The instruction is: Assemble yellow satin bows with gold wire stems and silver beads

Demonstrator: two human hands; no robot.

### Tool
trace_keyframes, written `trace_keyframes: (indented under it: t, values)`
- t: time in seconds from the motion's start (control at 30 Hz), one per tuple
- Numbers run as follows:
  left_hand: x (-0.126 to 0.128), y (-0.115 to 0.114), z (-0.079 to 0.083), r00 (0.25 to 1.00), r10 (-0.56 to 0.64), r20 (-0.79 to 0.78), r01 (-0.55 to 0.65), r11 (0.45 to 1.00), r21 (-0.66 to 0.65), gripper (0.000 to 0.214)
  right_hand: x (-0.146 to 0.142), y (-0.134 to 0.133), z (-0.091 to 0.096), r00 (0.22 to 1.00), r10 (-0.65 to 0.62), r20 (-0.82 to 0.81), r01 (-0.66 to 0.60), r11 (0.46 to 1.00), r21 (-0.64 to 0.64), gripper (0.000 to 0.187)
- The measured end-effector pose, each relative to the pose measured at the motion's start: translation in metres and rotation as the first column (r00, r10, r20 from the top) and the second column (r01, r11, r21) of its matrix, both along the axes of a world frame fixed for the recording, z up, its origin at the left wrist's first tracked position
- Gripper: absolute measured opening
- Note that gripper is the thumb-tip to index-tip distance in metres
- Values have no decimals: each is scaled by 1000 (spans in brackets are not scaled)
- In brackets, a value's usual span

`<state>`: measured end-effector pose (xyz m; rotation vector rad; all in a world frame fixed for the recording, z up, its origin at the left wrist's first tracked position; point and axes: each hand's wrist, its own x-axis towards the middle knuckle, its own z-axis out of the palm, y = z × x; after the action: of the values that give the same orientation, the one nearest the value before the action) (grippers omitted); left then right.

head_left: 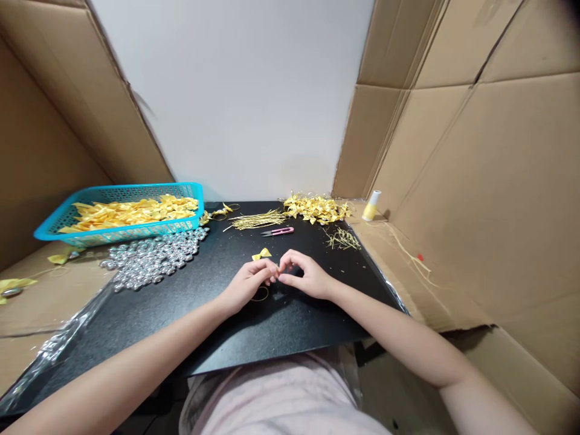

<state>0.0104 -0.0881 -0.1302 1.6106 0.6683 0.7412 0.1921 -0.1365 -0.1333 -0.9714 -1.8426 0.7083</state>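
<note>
My left hand (254, 279) and my right hand (309, 275) meet above the black table, fingertips pinched together. Whatever small piece they grip between them is too small and covered to name. A thin gold cord loop (260, 294) shows beneath my left hand; I cannot tell if it joins what the fingers grip. Just beyond the left fingers lies a yellow ribbon bow (261, 254). Farther off, pink-handled thread snips (278, 232) rest on the table.
At left, a blue basket (49, 228) holds yellow ribbon pieces beside many silver beads (156, 260). Toward the back lie gold cords (256, 220) and a pile of yellow bows (315, 208). Cord scraps (343, 238) and a thread spool (371, 206) are at right. Cardboard walls (489, 181) flank the black table (254, 338).
</note>
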Motion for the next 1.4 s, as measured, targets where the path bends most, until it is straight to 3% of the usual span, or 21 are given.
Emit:
trace_keyframes:
  t: [0.13,0.37,0.5,0.6,0.8,0.97,1.07,1.2,1.3,1.4]
  values:
    - [1,-1,-2,1000,24,-7,-24,999,-23,24,-1,-1,1,999,24,44,-25,999,26,11]
    - [3,-2,-4,998,62,-1,-62,998,-14,28,-3,-7,4,964,-72,257,42,992,122,9]
    - [3,-4,-1,997,79,-5,-79,995,66,31,-4,-5,2,989,-66,129,59,997,59,14]
    - [2,-4,0,994,114,-7,-113,991,68,32,-5,-2,0,998,-63,11,63,998,2,19]
    - [0,0,-4,982,191,1,-191,981,45,36,-6,1,-2,993,-97,-67,90,991,-96,19]
    - [-1,5,-7,977,206,52,-205,978,-32,37,-1,3,-1,982,42,-182,-97,948,-303,30]
    - [-4,9,-5,964,248,97,-242,968,-70,31,4,3,2,986,78,-148,-122,940,-317,27]
    - [-11,14,3,957,288,-27,-283,952,114,27,11,-1,10,997,-25,69,32,994,-103,15]
    - [-16,17,6,924,322,-204,-250,916,313,28,14,-4,15,945,-145,293,132,989,64,11]
    - [-18,16,9,880,387,-275,-192,820,539,24,14,-7,18,873,-216,438,173,975,138,9]
